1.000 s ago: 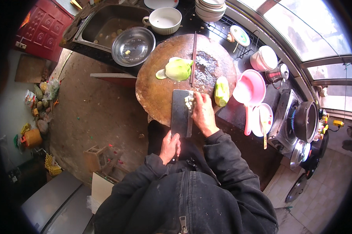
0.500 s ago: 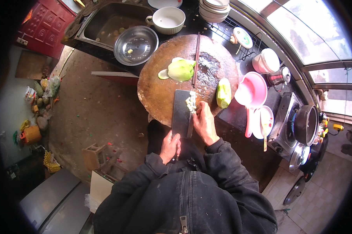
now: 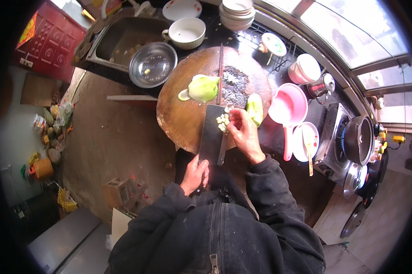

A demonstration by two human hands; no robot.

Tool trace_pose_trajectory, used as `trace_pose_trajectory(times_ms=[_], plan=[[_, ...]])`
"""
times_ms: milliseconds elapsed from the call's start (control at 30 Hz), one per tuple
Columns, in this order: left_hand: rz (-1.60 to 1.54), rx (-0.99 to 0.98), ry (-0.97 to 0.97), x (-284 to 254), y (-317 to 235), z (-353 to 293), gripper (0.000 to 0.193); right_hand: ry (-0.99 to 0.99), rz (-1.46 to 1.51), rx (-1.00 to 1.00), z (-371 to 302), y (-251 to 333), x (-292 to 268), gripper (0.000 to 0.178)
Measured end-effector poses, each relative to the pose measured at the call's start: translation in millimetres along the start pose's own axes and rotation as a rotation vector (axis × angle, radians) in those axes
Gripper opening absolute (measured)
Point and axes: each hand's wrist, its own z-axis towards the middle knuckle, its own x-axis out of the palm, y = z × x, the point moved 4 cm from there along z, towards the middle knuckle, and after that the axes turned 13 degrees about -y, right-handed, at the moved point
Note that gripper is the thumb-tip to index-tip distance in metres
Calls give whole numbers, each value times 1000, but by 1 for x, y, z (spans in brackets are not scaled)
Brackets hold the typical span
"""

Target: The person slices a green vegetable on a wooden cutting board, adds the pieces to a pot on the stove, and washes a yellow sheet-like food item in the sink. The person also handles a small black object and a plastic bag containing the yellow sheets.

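Your left hand (image 3: 195, 175) grips a dark rectangular metal cleaver (image 3: 212, 134), its blade at the near edge of the round brown wooden board (image 3: 181, 121). Your right hand (image 3: 245, 134) curls beside small pale chopped pieces (image 3: 222, 123) on the blade; I cannot tell if it pinches any. Farther, left of the board's centre, lies a rounded light-green vegetable (image 3: 203, 88).

Chopped bits (image 3: 223, 122) on cleaver (image 3: 210, 139), chopsticks (image 3: 220, 75) beyond
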Motion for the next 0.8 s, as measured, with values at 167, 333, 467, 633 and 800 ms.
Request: trace_pose_trajectory(times_ms=[167, 333, 467, 633, 800], plan=[[88, -30, 168, 50, -49, -5, 19, -234, 136, 39, 9, 35, -93, 35], [271, -33, 367, 168, -99, -2, 19, -583, -127, -273, -5, 81, -198, 31], [392, -26, 543, 296, -110, -6, 23, -704, -407, -356, -7, 104, -286, 37], [525, 135, 729, 449, -103, -20, 21, -805, -838, -428, 17, 77, -394, 35], [695, 127, 790, 522, -90, -31, 18, -865, -782, -109, 46, -4, -543, 31]])
